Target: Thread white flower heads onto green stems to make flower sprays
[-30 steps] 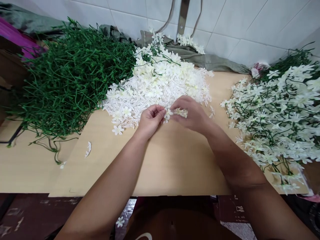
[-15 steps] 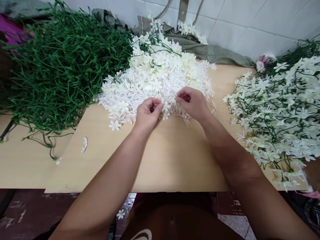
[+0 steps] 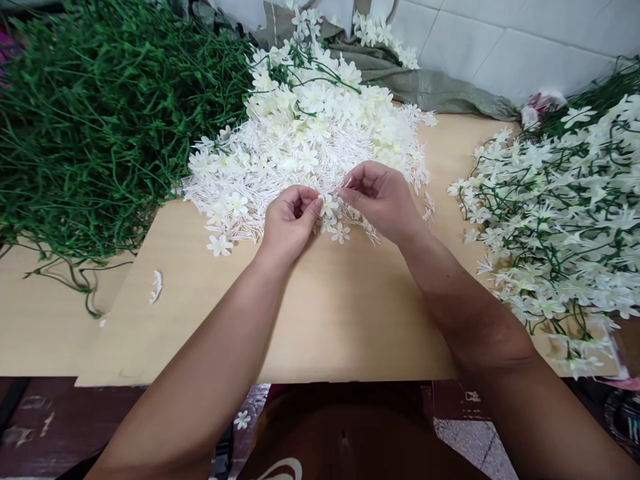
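Head cam: L hand [image 3: 287, 225] has thumb + index pinched on the edge of a white blossom [image 3: 329, 206], approx mid-view, btwn the two hands & at the near edge of the white pile [image 3: 270, 190]. R hand [image 3: 385, 201] is also pinched, thumb to index, on a thin white piece [image 3: 347, 182]; most of it is lost behind the fingers & against the pale bg, so its ends are hard to make out. Other fingers of both hands curl in; what's under them is hidden.

Blossom faces up twd the cam, petals fanned out. Its axis, thru the center, seems to run up twd the viewer, but the back is hidden, so can't tell exact tilt. R fingertips point L, twd the blossom; thin piece is too small to read its long axis, & can't tell if it touches the blossom.

Loose blossom [image 3: 341, 233] lies just below the held one, face up, its underside hidden. In the pile, single strands blur together; pale flower heads [image 3: 320, 103] heap up behind. Green stems [image 3: 115, 127] on the L are cut off by top & L frame edges; flower sprays [image 3: 560, 227] by the R edge. Forearms cover part of the board [image 3: 350, 320] & run out the bottom. Small curved white strip [image 3: 156, 287] lies at L, long axis near vert. in view.
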A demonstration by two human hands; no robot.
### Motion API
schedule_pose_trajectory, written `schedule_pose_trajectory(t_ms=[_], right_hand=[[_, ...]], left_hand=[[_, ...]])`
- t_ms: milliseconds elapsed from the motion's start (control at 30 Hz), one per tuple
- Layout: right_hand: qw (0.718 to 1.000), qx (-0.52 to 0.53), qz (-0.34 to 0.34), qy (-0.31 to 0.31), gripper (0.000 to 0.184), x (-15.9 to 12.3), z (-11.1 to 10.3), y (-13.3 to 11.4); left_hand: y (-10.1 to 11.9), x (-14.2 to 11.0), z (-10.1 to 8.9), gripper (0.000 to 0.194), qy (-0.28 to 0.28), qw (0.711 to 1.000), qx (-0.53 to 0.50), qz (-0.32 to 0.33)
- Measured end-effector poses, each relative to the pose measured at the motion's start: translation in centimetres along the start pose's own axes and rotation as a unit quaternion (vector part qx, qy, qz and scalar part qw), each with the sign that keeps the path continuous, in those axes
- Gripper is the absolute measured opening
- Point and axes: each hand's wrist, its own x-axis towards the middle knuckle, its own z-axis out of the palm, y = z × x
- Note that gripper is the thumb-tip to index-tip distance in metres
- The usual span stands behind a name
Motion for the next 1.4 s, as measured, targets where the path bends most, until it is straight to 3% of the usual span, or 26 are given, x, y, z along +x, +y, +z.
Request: schedule_pose_trajectory(t_ms=[233, 367, 567, 933, 1100, 1200, 1400], right_hand=[[0.992, -0.12, -0.038, 0.019, 0.008, -0.7, 1.5, 1.1], [0.993, -0.106, -0.055, 0.015, 0.01, -0.6, 1.6, 1.9], [0.995, -0.093, -0.016, 0.023, 0.011, -0.6, 1.8, 2.2], [0.992, -0.119, -0.049, 0.006, 0.015, -1.1, 2.0, 1.6], [0.999, -0.037, 0.0, -0.004, 0.015, -0.8, 1.8, 1.6], [0.997, 0.06, 0.039, 0.015, 0.029, -0.4, 1.4, 1.7], [0.962, 0.246, 0.116, 0.005, 0.053, -0.2, 1.0, 1.9]], left_hand=[[-0.1, 0.0, 0.0, 0.009, -0.012, 1.0, 0.022, 0.014], [-0.3, -0.1, -0.1, 0.01, -0.024, 0.999, 0.028, 0.022], [-0.1, -0.2, -0.2, 0.012, -0.039, 0.998, 0.023, 0.036], [0.4, -0.5, -0.1, 0.022, -0.05, 0.998, -0.008, 0.022], [0.9, -0.7, -0.2, 0.024, -0.058, 0.997, -0.043, 0.006], [1.1, -0.7, -0.2, 0.024, -0.057, 0.996, -0.061, -0.005], [1.0, -0.7, 0.1, 0.03, -0.06, 0.997, -0.053, -0.011]])
